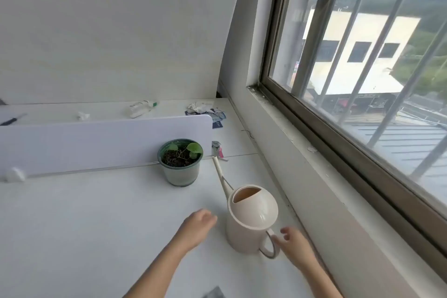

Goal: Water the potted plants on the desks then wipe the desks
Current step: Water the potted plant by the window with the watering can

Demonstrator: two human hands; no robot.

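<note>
A cream watering can (251, 220) stands upright on the white desk (84, 220), its long spout pointing up and left toward a green pot (180, 172). The pot holds dark soil and a small plant (191, 149) with a few round leaves, and sits against the white divider panel. My right hand (296, 245) hovers just right of the can's grey-edged handle, fingers relaxed, holding nothing. My left hand (198, 227) floats over the desk left of the can, fingers loosely curled and empty.
A white divider (96, 143) splits this desk from the far one, where crumpled tissues (198, 106), a flattened bottle (141, 107) and blue cards lie. A wall ledge and barred window (362, 80) run along the right. A small pink-and-grey clip (217, 150) sits by the divider's end.
</note>
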